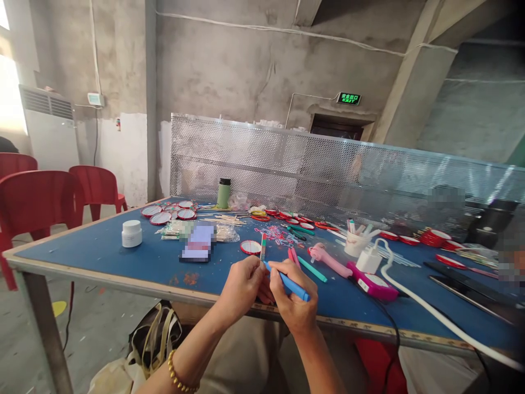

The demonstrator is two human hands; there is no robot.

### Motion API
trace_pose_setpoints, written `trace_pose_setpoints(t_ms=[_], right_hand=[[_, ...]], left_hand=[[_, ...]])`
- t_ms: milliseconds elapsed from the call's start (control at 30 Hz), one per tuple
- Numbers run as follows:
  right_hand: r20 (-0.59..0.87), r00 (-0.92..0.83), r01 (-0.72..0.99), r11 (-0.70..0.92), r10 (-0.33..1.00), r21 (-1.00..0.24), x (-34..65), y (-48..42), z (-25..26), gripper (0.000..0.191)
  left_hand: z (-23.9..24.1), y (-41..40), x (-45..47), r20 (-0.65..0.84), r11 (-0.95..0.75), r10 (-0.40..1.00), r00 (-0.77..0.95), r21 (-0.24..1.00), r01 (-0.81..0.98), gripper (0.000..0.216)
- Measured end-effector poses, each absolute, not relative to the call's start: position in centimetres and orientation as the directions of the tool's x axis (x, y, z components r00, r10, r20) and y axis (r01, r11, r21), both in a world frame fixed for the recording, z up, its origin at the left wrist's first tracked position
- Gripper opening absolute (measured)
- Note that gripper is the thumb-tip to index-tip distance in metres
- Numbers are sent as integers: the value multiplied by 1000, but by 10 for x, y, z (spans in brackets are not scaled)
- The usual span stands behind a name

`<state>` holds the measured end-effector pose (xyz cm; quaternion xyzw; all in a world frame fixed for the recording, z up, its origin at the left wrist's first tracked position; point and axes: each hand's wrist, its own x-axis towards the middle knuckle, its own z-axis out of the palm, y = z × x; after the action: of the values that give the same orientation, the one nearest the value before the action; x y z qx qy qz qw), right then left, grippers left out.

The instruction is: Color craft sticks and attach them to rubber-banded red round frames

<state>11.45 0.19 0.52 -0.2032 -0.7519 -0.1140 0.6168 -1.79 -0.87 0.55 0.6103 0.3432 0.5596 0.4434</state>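
My left hand (245,280) is closed on a thin flat stick (263,247), held upright, with red and green colouring at its upper part. In my right hand (296,301) is a blue marker pen (294,288), gripped like a writing tool. Its tip meets or nearly meets the stick close to my left fingers; the exact contact is too small to tell. Just behind the hands lies a red-rimmed round disc (250,248). A turquoise marker (312,270) and a pink marker (292,256) rest to the right of the stick.
A phone (199,242), a white jar (132,234) and a green bottle (223,193) stand or lie leftward. To the right are a pen cup (355,243), a magenta box (373,282) and a white cable (426,312). A perforated metal screen (262,158) borders the table's back.
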Motion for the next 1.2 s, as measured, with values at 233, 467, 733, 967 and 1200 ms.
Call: trace_pose_setpoints(t_ms=[233, 467, 733, 967, 1200], right_hand=[[979, -116, 461, 882, 169, -98, 115, 2, 5, 15], [979, -124, 463, 882, 162, -87, 114, 1, 7, 15], [979, -97, 461, 880, 178, -114, 113, 2, 8, 15], [978, -105, 469, 876, 181, -112, 112, 1, 8, 16], [913, 142, 374, 833, 382, -407, 120, 1, -3, 12]], left_hand=[[5, -9, -17, 372, -361, 916, 148, 927, -100, 33], [4, -7, -17, 387, -379, 913, 130, 922, -77, 33], [5, -8, -17, 379, -365, 914, 142, 924, -118, 34], [2, -6, -17, 377, -362, 912, 160, 925, -116, 36], [5, -7, -24, 352, -254, 897, 266, 905, -342, 43]])
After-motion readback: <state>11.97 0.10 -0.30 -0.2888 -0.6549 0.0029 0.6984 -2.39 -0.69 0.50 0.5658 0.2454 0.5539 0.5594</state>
